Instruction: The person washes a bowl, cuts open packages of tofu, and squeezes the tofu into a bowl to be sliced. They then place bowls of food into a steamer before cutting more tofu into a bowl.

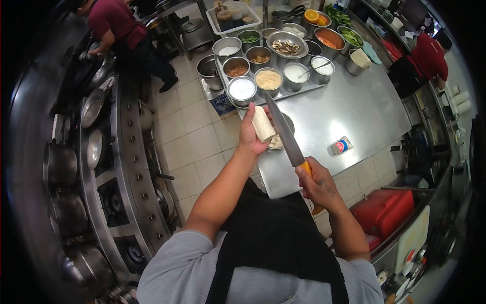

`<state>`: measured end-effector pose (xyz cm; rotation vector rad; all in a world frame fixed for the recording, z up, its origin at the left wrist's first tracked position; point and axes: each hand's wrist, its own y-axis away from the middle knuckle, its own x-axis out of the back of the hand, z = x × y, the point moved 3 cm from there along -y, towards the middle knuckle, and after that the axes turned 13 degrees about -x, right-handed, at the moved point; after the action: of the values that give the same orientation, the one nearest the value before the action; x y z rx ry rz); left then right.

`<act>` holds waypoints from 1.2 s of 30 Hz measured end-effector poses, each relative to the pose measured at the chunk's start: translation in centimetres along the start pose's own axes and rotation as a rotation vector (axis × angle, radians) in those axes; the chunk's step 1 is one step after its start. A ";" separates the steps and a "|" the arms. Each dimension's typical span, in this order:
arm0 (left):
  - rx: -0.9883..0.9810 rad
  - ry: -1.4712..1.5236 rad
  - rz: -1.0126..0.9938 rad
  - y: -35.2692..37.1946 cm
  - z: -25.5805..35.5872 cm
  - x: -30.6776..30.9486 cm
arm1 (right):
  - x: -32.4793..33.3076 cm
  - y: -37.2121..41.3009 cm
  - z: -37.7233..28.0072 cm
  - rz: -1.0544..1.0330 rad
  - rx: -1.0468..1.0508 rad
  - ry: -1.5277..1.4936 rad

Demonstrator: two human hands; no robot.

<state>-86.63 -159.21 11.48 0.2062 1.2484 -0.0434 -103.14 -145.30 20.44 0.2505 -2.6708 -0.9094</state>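
Observation:
A pale, cylindrical piece of food (262, 123) lies in my left hand (251, 133), whose fingers wrap round it. My right hand (318, 183) grips the yellow handle of a large knife (284, 129). The blade points up and to the left, close beside the pale piece; whether they touch I cannot tell. Beneath both, a metal bowl (287, 125) with pale pieces in it is partly hidden by the blade and my left hand. On the steel table (349, 114), to the right of the knife, lies a small package with a red and blue label (341, 146).
Several metal containers, one with white powder (242, 88), stand on a tray (298, 94) at the table's back left. A stove (121, 177) runs along the left. A red bin (385, 215) is at the lower right. Two people (119, 25) (428, 58) stand at the upper left and right.

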 end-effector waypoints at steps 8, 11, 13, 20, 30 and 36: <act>0.011 -0.059 -0.066 0.7 -0.1 -1.7 | 0.0 0.1 0.1 -0.009 0.008 0.083; 0.068 -0.044 -0.096 0.9 -0.3 -1.9 | -0.1 0.0 0.4 -0.023 -0.003 0.114; 0.067 -0.100 -0.111 0.5 -0.5 -1.3 | -0.3 -0.2 0.5 -0.032 -0.010 0.137; 0.152 -0.371 -0.041 0.2 -1.0 -0.8 | -0.6 -2.5 3.6 -0.375 -0.142 -0.208; 0.144 -0.172 0.151 1.4 -1.5 -0.1 | -2.7 -2.7 6.7 -1.046 -0.294 -1.076; 0.296 -0.433 -0.077 -0.2 1.0 0.0 | 2.6 0.7 4.0 -0.128 0.079 -0.136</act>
<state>-85.71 -159.58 11.80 0.3834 0.8128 -0.3249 -107.04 -143.16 18.46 0.3944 -2.8477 -0.8887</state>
